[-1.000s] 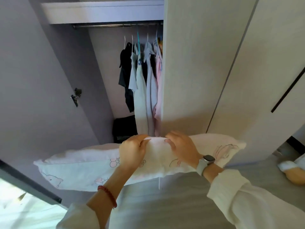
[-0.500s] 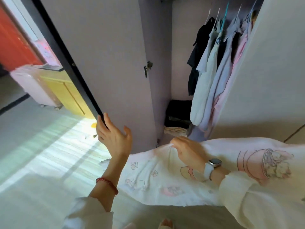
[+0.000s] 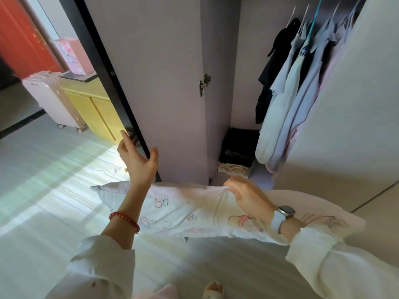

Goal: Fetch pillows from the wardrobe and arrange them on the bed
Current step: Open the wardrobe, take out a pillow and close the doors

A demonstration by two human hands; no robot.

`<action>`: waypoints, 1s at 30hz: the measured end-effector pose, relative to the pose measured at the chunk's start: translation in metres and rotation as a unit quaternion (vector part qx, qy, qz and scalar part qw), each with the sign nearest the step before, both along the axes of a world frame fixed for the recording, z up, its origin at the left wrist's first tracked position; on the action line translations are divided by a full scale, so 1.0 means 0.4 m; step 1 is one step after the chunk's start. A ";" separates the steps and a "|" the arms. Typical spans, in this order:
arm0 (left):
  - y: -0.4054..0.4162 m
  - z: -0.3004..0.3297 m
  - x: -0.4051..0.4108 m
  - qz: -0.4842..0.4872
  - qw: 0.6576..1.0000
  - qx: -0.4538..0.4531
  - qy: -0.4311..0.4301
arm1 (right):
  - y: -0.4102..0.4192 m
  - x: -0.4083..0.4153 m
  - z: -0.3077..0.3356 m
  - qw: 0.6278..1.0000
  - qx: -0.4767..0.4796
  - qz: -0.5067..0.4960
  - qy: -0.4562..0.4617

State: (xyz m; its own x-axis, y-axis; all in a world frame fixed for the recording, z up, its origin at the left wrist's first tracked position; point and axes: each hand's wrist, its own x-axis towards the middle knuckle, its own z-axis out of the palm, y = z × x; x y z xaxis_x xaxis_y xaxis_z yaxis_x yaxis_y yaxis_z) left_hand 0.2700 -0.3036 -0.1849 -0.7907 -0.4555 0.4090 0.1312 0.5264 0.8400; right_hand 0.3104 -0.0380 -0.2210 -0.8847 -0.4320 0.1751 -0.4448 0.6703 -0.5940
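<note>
Sunlit floor (image 3: 49,190) fills the left of the frame, with a yellow cabinet (image 3: 95,108) and a pale suitcase (image 3: 49,98) at upper left, and the open wardrobe (image 3: 235,83) takes the upper right, shirts (image 3: 287,100) hanging inside over a dark folded stack (image 3: 239,145). What has changed in the last second is the grip: both hands were on the pillow (image 3: 194,210) before, and now only the right hand (image 3: 248,195) holds it, fingers (image 3: 228,183) bunching the cover at its top edge near the middle of the frame, so the pillow hangs across the lower centre, clear of the wardrobe and in front of the person. The left hand (image 3: 138,162) has let go and risen to the dark edge of the door (image 3: 155,83), fingers spread wide, thumb on one side of the edge and the rest on the other (touching or just short of it, the view does not settle that). The head has also turned left, so the door now stands in the middle of the frame. I read this as the fetch being done and the door about to be swung shut. The bed is not in view, so the arranging is still all ahead. One-handed, the pillow sags at its left end; it may drag on the door as that closes.
</note>
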 end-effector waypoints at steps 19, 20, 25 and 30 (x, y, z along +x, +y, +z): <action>0.558 -0.003 -0.065 -0.345 0.900 -0.252 0.090 | 0.343 0.038 -0.001 0.984 0.030 -0.152 -0.083; 0.602 0.006 -0.091 -0.362 0.891 -0.261 0.084 | 0.372 0.034 0.004 0.981 0.032 -0.169 -0.088; 0.773 0.019 -0.214 -0.377 0.876 -0.301 -0.007 | 0.485 0.011 0.012 0.976 0.034 -0.207 -0.061; 0.866 0.026 -0.327 -0.339 0.865 -0.363 -0.065 | 0.569 -0.017 0.002 0.968 0.017 -0.248 -0.032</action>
State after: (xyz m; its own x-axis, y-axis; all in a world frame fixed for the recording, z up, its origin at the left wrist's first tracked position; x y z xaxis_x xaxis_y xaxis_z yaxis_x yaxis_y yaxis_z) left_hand 0.1391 0.0429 -0.1747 -0.8366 0.4712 0.2793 0.5457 0.7609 0.3510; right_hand 0.3035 0.1896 -0.2200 -0.9935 0.0433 0.1055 -0.0266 0.8115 -0.5837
